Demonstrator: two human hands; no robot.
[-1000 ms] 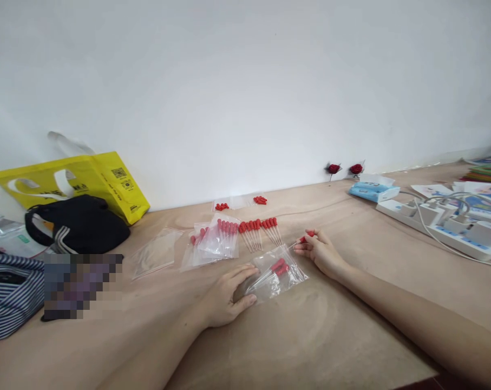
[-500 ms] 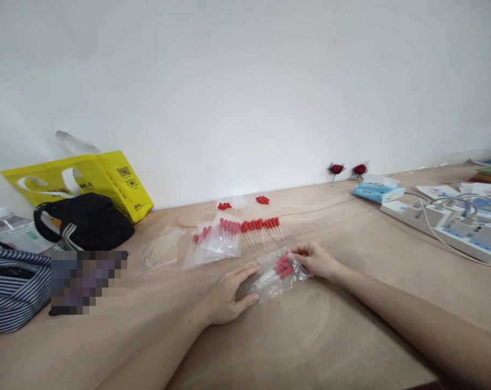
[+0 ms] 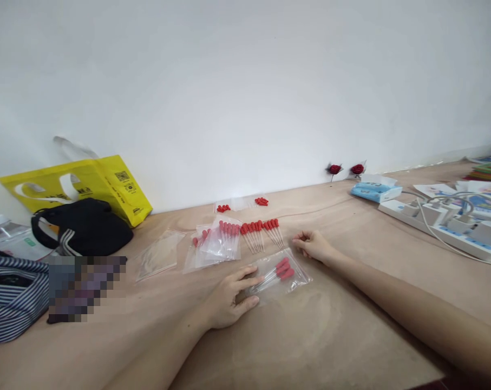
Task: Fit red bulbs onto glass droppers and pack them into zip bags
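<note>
A clear zip bag [image 3: 265, 268] with several red-bulbed droppers [image 3: 283, 267] inside lies flat on the table. My left hand [image 3: 233, 295] rests on the bag's left end, fingers spread and thumb apart, touching the plastic. Just off the bag's upper right corner is my right hand [image 3: 314, 246], its fingers loosely bent and a small gap before the thumb, holding nothing I can see. Beyond the bag, loose droppers with red bulbs [image 3: 251, 227] lie in a row. Overlapping filled bags [image 3: 218, 246] sit to their left.
Flat clear bags [image 3: 159, 257] lie at left. Small bags of red bulbs [image 3: 262, 201] are by the wall. A yellow tote [image 3: 125, 189], black cloth item [image 3: 91, 225] and striped bag [image 3: 13, 298] stand left. Tissues [image 3: 375, 189], a power strip [image 3: 436, 227] and dark red roses [image 3: 334, 169] are right.
My right hand has let go of the bag's right end and drawn slightly up and away. The bag now lies flatter, with my left hand still on it.
</note>
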